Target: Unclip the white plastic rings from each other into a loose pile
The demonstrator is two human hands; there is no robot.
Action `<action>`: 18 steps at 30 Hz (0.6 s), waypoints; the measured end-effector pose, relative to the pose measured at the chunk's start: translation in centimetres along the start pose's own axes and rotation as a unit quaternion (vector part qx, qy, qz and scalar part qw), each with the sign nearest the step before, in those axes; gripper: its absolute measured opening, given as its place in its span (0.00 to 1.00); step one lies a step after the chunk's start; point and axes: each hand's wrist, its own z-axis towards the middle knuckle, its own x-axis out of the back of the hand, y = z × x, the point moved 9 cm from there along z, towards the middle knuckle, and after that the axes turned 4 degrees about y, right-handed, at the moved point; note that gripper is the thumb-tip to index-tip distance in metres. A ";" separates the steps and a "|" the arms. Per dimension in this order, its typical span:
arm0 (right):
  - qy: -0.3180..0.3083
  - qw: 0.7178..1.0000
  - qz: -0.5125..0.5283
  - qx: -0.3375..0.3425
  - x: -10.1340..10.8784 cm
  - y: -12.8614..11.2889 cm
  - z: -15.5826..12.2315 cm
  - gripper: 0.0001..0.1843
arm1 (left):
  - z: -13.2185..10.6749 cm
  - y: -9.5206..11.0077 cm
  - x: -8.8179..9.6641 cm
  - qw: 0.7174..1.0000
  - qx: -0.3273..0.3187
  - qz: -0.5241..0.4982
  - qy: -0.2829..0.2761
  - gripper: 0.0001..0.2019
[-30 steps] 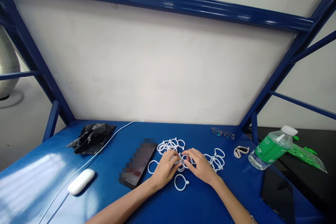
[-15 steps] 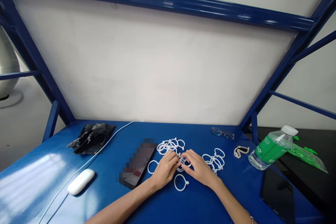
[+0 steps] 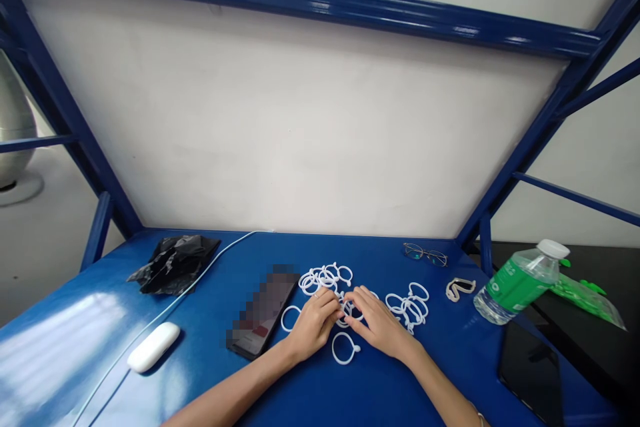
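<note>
At the middle of the blue table, my left hand and my right hand come close together around a white plastic ring. Both are closed, thumbs and fingers pinching at the ring; part of it is hidden behind the fingers. One loose white ring with a small knob lies just in front of my hands. Another ring rests left of my left hand. Behind my hands is a cluster of linked-looking white rings, and a second pile of rings sits right of my right hand.
Left of my hands lies a phone, then a white case, a cable and a crumpled black bag. To the right are glasses, a beige strap-like item, a water bottle and a dark flat device.
My right hand's fingers have shifted slightly, with a little more room between its thumb and forefinger. The rings on the table stay where they were.
</note>
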 end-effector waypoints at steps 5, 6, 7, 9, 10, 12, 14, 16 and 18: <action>-0.008 1.000 0.002 -0.004 -0.1 -0.1 -0.1 0.12 | 0.0 0.1 0.0 1.000 -0.005 0.004 0.001 0.14; -0.010 1.000 0.003 -0.005 -0.1 0.0 -0.1 0.12 | 0.0 0.1 0.0 1.000 -0.007 0.003 0.002 0.14; -0.011 1.000 0.004 -0.005 -0.2 0.0 -0.1 0.12 | 0.0 0.1 -0.1 1.000 -0.008 0.002 0.001 0.14; -0.013 1.000 0.006 -0.005 -0.3 0.0 -0.1 0.12 | 0.0 0.0 -0.2 1.000 -0.009 0.001 0.000 0.14; -0.012 1.000 0.007 -0.004 -0.3 0.0 0.0 0.11 | 0.0 0.0 -0.2 1.000 -0.009 0.002 0.001 0.14; -0.009 1.000 0.010 -0.004 -0.2 0.0 0.1 0.11 | 0.0 0.0 -0.2 1.000 -0.007 0.008 0.002 0.14; -0.005 1.000 0.013 -0.008 0.1 0.1 0.2 0.11 | 0.0 -0.1 -0.2 1.000 -0.004 0.018 0.004 0.12; -0.001 1.000 0.015 -0.012 0.4 0.1 0.4 0.13 | 0.0 0.0 -0.2 1.000 -0.003 0.030 0.009 0.11; 0.007 1.000 0.018 -0.010 0.9 0.0 0.4 0.14 | 0.0 0.1 0.0 0.999 -0.002 0.044 0.018 0.10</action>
